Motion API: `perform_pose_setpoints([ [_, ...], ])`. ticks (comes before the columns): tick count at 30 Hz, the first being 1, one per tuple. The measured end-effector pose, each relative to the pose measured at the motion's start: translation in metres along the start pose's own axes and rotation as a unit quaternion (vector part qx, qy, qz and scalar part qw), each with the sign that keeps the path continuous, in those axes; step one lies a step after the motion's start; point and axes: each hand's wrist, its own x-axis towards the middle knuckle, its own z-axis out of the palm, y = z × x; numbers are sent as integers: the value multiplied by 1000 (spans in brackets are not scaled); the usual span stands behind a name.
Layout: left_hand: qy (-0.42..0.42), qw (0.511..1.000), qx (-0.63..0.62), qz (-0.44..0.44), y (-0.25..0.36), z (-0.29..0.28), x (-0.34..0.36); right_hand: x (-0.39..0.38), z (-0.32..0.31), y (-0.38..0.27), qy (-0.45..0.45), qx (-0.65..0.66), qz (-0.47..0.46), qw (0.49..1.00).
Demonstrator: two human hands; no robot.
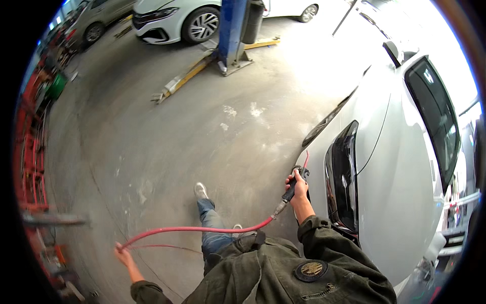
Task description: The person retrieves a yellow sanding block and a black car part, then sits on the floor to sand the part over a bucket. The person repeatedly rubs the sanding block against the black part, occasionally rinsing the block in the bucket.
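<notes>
Right hand (pixel 298 186) is wrapped around the grip of a black air gun (pixel 289 194), and I cannot tell whether its lever is pressed. The gun is just beside the front corner of a pale car (pixel 397 202), its thin red nozzle (pixel 307 159) pointing away from the wearer, near the dark headlight (pixel 343 175). From the metal coupler (pixel 279 206) below the grip, a red hose (pixel 202 229) arcs left across the wearer's legs to the left hand (pixel 123 255), which looks closed on it; blur keeps me from making out each finger.

Under all this I see a grey-brown concrete floor (pixel 152 131), scuffed and dusty, with whitish patches (pixel 255 110) and a thin dark line curving along its left side. Ahead stands a blue lift post (pixel 232 35) bolted to the floor, a yellow lift arm (pixel 185 81) reaching out low from its base. Behind it I have a white car (pixel 169 23), and a brownish car (pixel 98 20) farther left. Red racks (pixel 33 172) line the left edge near a green drum (pixel 55 86). Strong daylight washes out the upper right.
</notes>
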Motion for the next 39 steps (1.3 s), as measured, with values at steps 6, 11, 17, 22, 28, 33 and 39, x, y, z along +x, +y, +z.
perform_pose_setpoints([
  [6, -225, 949, 115, -188, 14, 210, -12, 106, 73, -50, 134, 26, -89, 987],
  [11, -260, 923, 101, -267, 107, 339, 39, 148, 94, -40, 285, -20, -43, 958],
  [17, -352, 887, 172, -243, 232, 391, 121, 180, 71, 6, 395, -128, 18, 910],
  [22, -405, 859, 244, -198, 251, 401, 124, 218, 66, 4, 456, -390, 102, 793],
  [28, -420, 840, 266, -215, 293, 395, 71, 263, 65, 14, 476, -448, 193, 732],
  [33, -384, 848, 260, -254, 325, 416, 51, 267, 75, 13, 529, -434, 187, 705],
  [39, -419, 818, 300, -257, 336, 439, 66, 273, 78, 6, 558, -411, 197, 694],
])
